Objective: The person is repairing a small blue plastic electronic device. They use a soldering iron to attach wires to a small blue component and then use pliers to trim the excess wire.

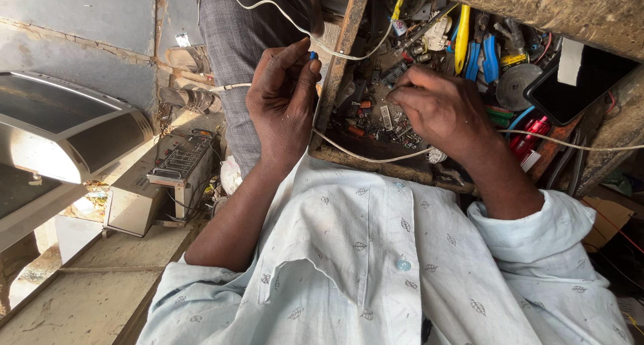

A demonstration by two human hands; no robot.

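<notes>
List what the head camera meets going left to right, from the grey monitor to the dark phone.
Grey monitor casing → small metal circuit chassis → left hand pinching a blue-tipped white wire → right hand → yellow-handled tool → dark phone.

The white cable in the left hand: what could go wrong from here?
1. The white cable runs across the crowded wooden drawer; I judge it may snag on loose parts there.
2. The right hand digs among small parts; some could spill out.
3. The left hand pinches only the small blue tip, which might slip.
</notes>
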